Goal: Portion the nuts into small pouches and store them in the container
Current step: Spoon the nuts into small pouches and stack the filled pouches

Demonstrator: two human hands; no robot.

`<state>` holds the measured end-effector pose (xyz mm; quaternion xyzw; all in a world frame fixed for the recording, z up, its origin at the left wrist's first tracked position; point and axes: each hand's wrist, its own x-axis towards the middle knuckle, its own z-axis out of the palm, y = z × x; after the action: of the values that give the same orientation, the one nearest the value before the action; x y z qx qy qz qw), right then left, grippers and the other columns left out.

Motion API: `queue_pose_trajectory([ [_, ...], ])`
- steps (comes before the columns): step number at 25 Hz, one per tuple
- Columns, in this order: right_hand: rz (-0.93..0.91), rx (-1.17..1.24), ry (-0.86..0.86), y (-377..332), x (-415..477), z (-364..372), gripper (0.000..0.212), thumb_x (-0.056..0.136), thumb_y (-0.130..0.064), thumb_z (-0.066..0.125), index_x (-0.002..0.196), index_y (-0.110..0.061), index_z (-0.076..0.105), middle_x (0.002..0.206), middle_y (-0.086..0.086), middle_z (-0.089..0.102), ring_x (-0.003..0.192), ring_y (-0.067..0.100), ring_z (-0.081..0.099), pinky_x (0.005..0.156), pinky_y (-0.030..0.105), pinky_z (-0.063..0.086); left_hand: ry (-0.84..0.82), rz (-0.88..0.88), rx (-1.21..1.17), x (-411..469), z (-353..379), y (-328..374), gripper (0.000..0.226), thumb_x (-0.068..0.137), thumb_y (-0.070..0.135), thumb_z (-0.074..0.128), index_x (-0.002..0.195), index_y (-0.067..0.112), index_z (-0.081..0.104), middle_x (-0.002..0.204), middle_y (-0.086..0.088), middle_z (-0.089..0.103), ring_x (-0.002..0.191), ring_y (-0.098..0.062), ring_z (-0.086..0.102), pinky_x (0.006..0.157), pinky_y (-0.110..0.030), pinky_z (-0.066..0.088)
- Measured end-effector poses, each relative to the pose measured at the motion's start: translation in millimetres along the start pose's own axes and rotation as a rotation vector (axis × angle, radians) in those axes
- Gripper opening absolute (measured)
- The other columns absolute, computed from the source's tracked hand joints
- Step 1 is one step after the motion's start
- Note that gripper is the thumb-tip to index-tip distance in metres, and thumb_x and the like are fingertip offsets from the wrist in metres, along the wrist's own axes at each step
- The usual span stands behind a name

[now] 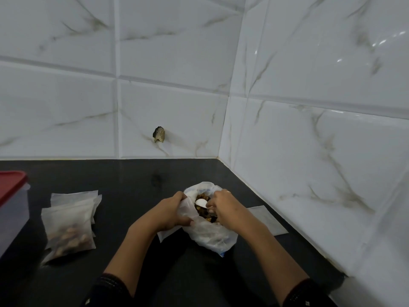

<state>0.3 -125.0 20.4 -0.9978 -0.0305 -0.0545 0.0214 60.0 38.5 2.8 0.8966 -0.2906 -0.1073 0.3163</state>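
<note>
At the far left edge stands a clear, box-shaped plastic container (12,216) with a flat red lid (11,185) on it, only partly in view. Just right of it, on the smooth black countertop (132,180), lies a loose stack of square, frosted translucent pouches (75,200). The nearest one, a filled pouch (68,231), bulges at the bottom with brown nuts.

Right of centre, the left hand (170,212) curls its fingers and thumb around the edge of a small pouch (187,209) of the same cloudy film, holding it against the mouth of the plastic bag (212,234). That bag is thin, crinkled and whitish, slumped on the countertop with its top open. Dark brown nuts (202,212) fill it.

A white spoon (201,203) with a rounded bowl sits over the nuts at the bag's mouth. The right hand (223,207) reaches into the bag, its fingers bent tightly at the spoon's handle, though the grip itself is partly hidden.

Just right of the bag, an empty pouch (269,220) lies flat near the wall. Glossy white wall tiles (309,151) with grey marble veining meet in the corner, and the far wall has a small chipped hole (159,134).
</note>
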Motion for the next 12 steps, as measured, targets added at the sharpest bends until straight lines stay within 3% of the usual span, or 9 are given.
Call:
queue_pose_trajectory([
  [4, 0.076, -0.126, 0.054, 6.3, 7.1, -11.9, 0.032, 0.092, -0.008, 0.050, 0.123, -0.013, 0.059, 0.121, 0.009, 0.056, 0.121, 0.024, 0.041, 0.086, 0.025, 0.038, -0.004, 0.000, -0.019, 1.1, -0.1, -0.3, 0.057, 0.081, 0.028, 0.068, 0.127, 0.020, 0.036, 0.126, -0.005, 0.049, 0.100, -0.014, 0.047, 0.086, -0.027, 0.042],
  [7, 0.102, -0.221, 0.038, 2.4, 10.3, -6.3, 0.036, 0.092, -0.011, 0.052, 0.128, -0.013, 0.055, 0.125, 0.009, 0.053, 0.124, 0.025, 0.038, 0.087, 0.026, 0.040, -0.009, -0.002, -0.048, 0.6, -0.2, -0.3, 0.056, 0.081, 0.027, 0.068, 0.126, 0.020, 0.037, 0.122, -0.003, 0.049, 0.101, -0.014, 0.048, 0.085, -0.027, 0.043],
  [9, 0.131, -0.166, -0.037, 0.1, 12.0, 1.5, 0.035, 0.092, -0.010, 0.051, 0.127, -0.013, 0.056, 0.128, 0.011, 0.051, 0.122, 0.025, 0.041, 0.091, 0.028, 0.041, -0.004, 0.008, -0.070, 0.4, 1.0, -0.4, 0.054, 0.080, 0.027, 0.068, 0.124, 0.020, 0.038, 0.117, -0.001, 0.049, 0.100, -0.014, 0.049, 0.082, -0.026, 0.042],
  [12, 0.199, 0.036, 0.031, -4.3, 7.6, 0.7, 0.028, 0.093, -0.009, 0.047, 0.116, -0.009, 0.063, 0.123, 0.014, 0.054, 0.101, 0.023, 0.053, 0.082, 0.027, 0.042, 0.012, 0.035, -0.114, 1.4, 2.0, -0.2, 0.052, 0.080, 0.024, 0.069, 0.123, 0.019, 0.039, 0.111, 0.001, 0.049, 0.099, -0.015, 0.050, 0.079, -0.025, 0.041],
])
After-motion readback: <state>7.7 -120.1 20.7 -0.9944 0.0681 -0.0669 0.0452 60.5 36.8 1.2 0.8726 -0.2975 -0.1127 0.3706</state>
